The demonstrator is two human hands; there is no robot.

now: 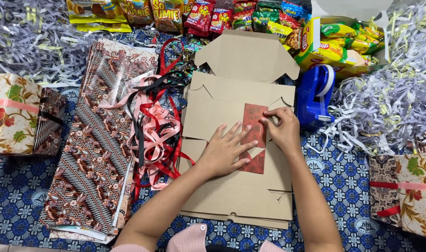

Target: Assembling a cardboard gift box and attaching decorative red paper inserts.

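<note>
Head view: left hand [227, 151] flat, right hand [282, 128] pinching red envelope [254, 122] on cardboard [236, 196]; ribbons [154, 126] beside.

I sit over a blue patterned cloth [17, 196] under even light, with shredded paper [390, 102] heaped at both far sides.

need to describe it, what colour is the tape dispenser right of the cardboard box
Blue with a white roll, seen in the head view: tape dispenser.

red envelope [254, 122] on plain brown cardboard box [231, 191].
</note>
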